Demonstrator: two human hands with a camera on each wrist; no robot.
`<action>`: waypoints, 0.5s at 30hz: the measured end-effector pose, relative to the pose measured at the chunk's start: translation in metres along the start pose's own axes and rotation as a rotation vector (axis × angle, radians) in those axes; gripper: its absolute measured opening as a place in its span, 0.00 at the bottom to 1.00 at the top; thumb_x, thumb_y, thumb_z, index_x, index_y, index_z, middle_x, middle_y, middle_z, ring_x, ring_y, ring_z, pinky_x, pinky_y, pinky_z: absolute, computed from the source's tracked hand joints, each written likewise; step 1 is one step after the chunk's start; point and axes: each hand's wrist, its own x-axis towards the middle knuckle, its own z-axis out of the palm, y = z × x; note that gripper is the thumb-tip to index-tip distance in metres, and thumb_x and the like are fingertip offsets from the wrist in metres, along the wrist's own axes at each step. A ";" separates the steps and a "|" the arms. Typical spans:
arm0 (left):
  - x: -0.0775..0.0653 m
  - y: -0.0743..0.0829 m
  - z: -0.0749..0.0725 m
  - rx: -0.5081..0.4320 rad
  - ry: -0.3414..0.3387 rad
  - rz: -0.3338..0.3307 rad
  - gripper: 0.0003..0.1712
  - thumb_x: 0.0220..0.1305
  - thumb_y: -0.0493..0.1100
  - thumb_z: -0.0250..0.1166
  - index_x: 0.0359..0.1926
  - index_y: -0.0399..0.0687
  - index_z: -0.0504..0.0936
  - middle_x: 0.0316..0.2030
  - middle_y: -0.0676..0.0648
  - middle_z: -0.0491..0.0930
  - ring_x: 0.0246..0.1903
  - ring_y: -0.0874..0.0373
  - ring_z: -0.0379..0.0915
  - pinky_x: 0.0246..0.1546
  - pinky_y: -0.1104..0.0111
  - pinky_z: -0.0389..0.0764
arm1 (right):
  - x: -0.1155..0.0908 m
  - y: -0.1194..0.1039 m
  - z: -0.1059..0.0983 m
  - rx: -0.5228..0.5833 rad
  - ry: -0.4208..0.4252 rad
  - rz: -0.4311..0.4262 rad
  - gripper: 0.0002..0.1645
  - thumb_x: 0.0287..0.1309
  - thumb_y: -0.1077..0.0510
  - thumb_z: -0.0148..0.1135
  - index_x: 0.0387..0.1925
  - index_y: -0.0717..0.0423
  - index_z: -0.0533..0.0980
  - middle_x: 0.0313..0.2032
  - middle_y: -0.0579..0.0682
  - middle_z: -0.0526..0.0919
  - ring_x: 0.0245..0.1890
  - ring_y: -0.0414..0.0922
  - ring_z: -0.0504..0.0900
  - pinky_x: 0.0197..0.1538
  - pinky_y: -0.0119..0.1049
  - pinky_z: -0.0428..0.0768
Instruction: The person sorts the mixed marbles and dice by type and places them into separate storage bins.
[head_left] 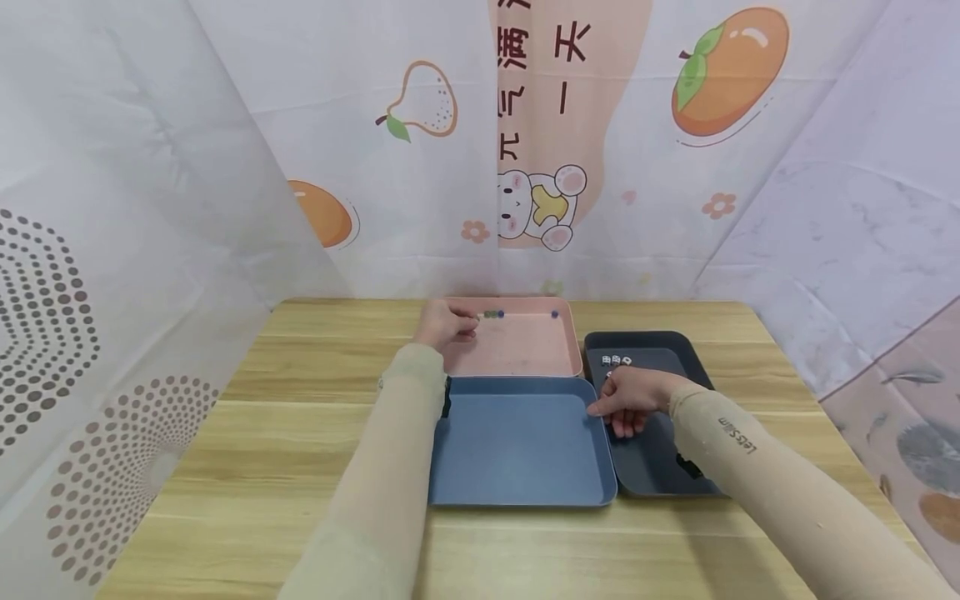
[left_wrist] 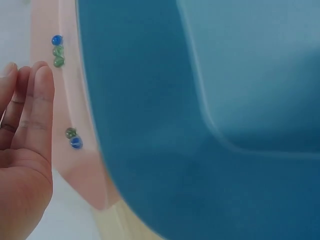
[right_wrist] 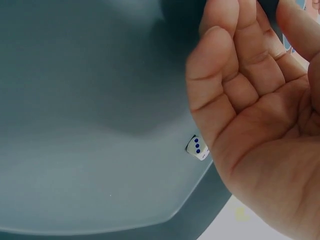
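Note:
My left hand hovers over the left side of a pink tray. Its fingers look nearly straight in the left wrist view, with nothing visible between them. Small glass marbles, among them a blue marble and a green marble, lie along that tray's far side. My right hand is above the left edge of a black tray, its fingers loosely bent and no object seen in them. White dice sit at the black tray's far left, and one die shows beside the hand in the right wrist view.
A blue tray stands in front of the pink one, its right rim against the black tray. All three trays are on a wooden table. A printed curtain hangs behind the table's far edge.

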 end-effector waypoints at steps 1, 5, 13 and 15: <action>0.000 -0.001 0.000 0.001 0.011 -0.001 0.10 0.55 0.31 0.67 0.40 0.34 0.82 0.35 0.41 0.82 0.34 0.46 0.81 0.36 0.59 0.82 | 0.000 0.000 0.000 0.000 0.000 0.001 0.22 0.56 0.47 0.64 0.23 0.65 0.77 0.19 0.57 0.82 0.16 0.45 0.79 0.23 0.38 0.79; 0.002 -0.005 0.002 0.010 0.039 -0.005 0.05 0.54 0.30 0.67 0.34 0.35 0.84 0.33 0.40 0.82 0.33 0.45 0.81 0.35 0.58 0.82 | 0.000 -0.001 0.000 -0.002 0.007 0.012 0.22 0.55 0.47 0.64 0.23 0.64 0.77 0.19 0.57 0.82 0.17 0.45 0.79 0.23 0.38 0.79; 0.007 -0.015 0.009 0.112 0.065 -0.053 0.07 0.52 0.29 0.68 0.35 0.37 0.86 0.34 0.44 0.82 0.33 0.48 0.80 0.32 0.60 0.82 | 0.000 0.000 0.000 0.003 0.011 0.010 0.22 0.55 0.47 0.64 0.24 0.65 0.76 0.20 0.58 0.82 0.17 0.46 0.79 0.24 0.39 0.80; 0.007 -0.018 0.010 0.179 0.076 -0.059 0.07 0.51 0.31 0.69 0.34 0.41 0.87 0.36 0.47 0.81 0.36 0.52 0.77 0.34 0.63 0.80 | 0.000 0.000 0.000 -0.001 0.000 0.002 0.22 0.56 0.47 0.64 0.25 0.65 0.76 0.20 0.58 0.82 0.18 0.47 0.79 0.25 0.40 0.80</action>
